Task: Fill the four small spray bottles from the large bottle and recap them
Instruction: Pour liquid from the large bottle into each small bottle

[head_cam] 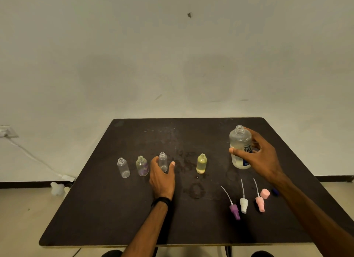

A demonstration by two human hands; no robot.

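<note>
Nearest on the dark table point(115, 218) lie three spray tops: a purple spray top point(234, 210), a white spray top point(243, 204) and a pink spray top point(259, 203), with a pink cap point(265, 193) just beside the last. Farther back stand four small bottles in a row, all upright with open mouths. The left hand point(162, 178) cups its fingers and thumb around the third small bottle point(163, 162), which looks empty; I cannot tell if it squeezes yet. To its left are the clear small bottle point(123, 167) and the purple-tinted small bottle point(142, 165). To its right stands the yellow filled bottle point(201, 164), well apart from both hands. Farthest back and to the right, the right hand point(256, 157) grips the large bottle point(240, 147), held upright with no cap on. I think the large bottle must travel left and tip its mouth over the bottle that the left hand steadies.
</note>
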